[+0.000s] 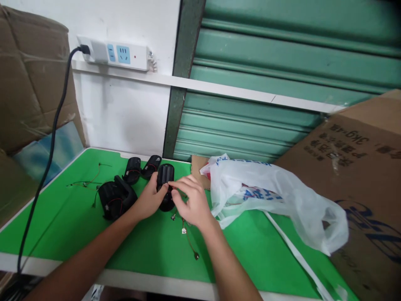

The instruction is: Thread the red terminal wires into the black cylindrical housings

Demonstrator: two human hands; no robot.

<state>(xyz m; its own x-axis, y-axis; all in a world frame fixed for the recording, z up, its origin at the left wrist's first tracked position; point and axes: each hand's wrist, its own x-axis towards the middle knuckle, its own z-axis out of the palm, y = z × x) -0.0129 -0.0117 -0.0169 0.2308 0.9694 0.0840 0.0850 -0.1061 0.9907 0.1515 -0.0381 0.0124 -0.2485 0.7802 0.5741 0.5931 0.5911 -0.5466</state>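
My left hand (151,196) is closed around the side of a black plastic housing (166,171), holding it upright on the green mat. Over the front of that housing reaches my right hand (192,200), its thumb and forefinger close together near a thin red wire; what exactly they pinch is too small to make out. Below the right hand lie thin wires with a small white square part (184,230) and a small dark end piece (196,255). Left of my left hand sits a larger black housing with a handle (114,198), red wire showing on it.
Two more black housings (132,169) stand near the wall. Loose thin wires (90,182) lie at left. A white plastic bag (250,188) and a large cardboard box (360,167) occupy the right. A black power cord (59,108) hangs from a power strip (115,54).
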